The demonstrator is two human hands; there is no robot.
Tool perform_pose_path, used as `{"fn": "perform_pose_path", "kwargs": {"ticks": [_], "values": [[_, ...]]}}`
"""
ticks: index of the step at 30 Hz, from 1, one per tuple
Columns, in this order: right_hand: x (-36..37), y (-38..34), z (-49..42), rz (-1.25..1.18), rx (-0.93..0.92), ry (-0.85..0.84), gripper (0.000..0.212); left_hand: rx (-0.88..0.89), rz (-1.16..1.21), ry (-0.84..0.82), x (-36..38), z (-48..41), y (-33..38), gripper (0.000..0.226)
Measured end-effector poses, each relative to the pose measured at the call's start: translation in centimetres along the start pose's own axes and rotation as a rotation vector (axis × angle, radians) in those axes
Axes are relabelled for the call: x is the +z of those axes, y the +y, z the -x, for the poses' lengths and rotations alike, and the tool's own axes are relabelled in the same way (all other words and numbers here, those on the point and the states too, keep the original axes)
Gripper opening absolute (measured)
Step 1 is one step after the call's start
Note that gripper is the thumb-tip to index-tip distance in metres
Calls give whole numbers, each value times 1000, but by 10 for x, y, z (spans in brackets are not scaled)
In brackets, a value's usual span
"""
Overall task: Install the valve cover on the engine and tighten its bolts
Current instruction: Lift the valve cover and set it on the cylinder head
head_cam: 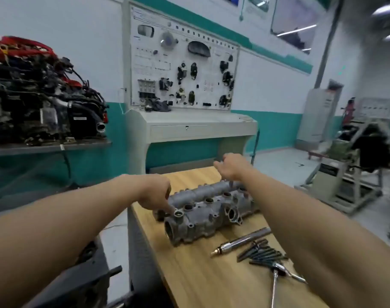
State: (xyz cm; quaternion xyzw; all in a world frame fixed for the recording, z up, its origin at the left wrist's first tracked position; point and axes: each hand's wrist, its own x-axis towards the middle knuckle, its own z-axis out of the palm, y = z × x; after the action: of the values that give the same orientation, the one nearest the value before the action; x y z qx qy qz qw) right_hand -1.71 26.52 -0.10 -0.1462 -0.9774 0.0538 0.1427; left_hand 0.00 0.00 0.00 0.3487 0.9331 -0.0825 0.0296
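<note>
My left hand point(155, 194) and right hand point(231, 168) grip the ends of the valve cover point(211, 217), ready to lift; next it needs carrying level onto the engine.

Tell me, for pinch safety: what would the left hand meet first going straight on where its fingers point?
The cover: the left hand points its fingers down at the cover's near end, and they seem to touch it.

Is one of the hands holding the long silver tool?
No, the silver tool lies on the table beside the bolts; the left hand and right hand are at the valve cover.
</note>
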Motion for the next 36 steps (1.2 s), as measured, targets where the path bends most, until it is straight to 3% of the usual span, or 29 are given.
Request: {"fn": "perform_pose_path", "kwargs": {"ticks": [4,7,10,12,16,19,25,28,29,32,34,36], "values": [[21,58,-27,248,196,-11,40,0,46,-242,31,-27,2,83],[38,83,-56,354,238,-53,29,18,88,-214,60,-38,1,94],[52,100,-75,372,254,-30,26,-23,197,-144,74,-40,0,84],[56,109,-85,326,268,9,32,-11,144,-83,73,-46,2,72],[60,127,-95,372,230,-114,39,71,73,-23,72,-56,7,49],[66,133,-99,362,219,-99,29,77,118,-8,78,-60,8,43],[73,132,-102,347,212,-107,16,-97,387,73,85,-55,16,39],[74,135,-99,315,212,-106,21,-208,662,134,83,-55,13,25],[76,136,-99,305,215,-96,21,-281,753,130,80,-55,8,31],[77,136,-98,309,199,-50,21,-535,923,-169,71,-51,-7,52],[77,137,-96,313,196,-27,21,-571,983,-352,70,-49,-8,51],[79,138,-94,313,207,-3,20,-548,1001,-385,71,-50,-4,53]]}}
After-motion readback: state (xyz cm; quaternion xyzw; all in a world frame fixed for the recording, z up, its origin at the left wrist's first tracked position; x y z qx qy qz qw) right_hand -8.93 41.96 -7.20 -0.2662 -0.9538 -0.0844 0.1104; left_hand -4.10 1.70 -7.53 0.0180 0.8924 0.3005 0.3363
